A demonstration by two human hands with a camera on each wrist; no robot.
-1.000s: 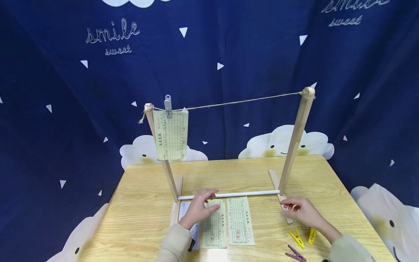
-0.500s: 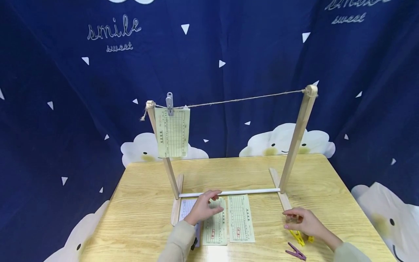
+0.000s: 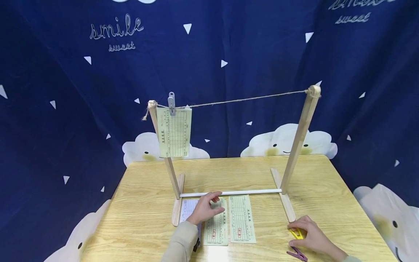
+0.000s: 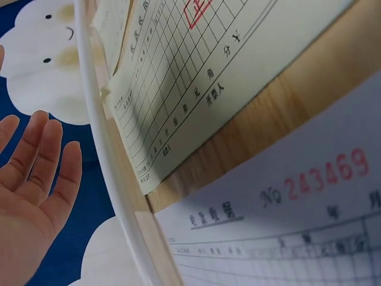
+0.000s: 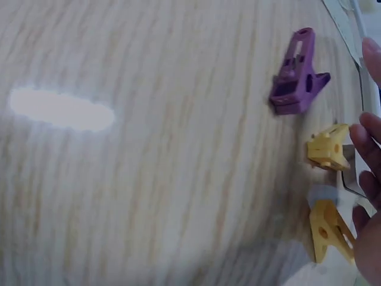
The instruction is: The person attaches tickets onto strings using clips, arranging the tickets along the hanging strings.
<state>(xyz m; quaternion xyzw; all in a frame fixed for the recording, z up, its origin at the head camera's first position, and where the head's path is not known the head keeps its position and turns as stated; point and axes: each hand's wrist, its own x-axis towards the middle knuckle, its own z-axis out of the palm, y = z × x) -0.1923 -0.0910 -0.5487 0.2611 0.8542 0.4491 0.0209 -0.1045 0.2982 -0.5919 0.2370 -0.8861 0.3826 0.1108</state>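
right hand (image 3: 311, 233) lowered — near yellow clip (image 3: 297, 234)

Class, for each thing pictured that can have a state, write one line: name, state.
String: tied at both ends
Hanging sheet: clipped to the string
Grey clip: clamped on the hanging sheet
Green sheets: lying flat
White sheet: flat, partly hidden
Purple clip: lying loose
Yellow clips: off the string
Left hand: open, holding nothing
Right hand: open, at a yellow clip

Three forms (image 3: 216, 230) are laid on the surface (image 3: 140, 205) before the crossbar (image 3: 252, 191); three clothespins (image 5: 327, 150), to their right.
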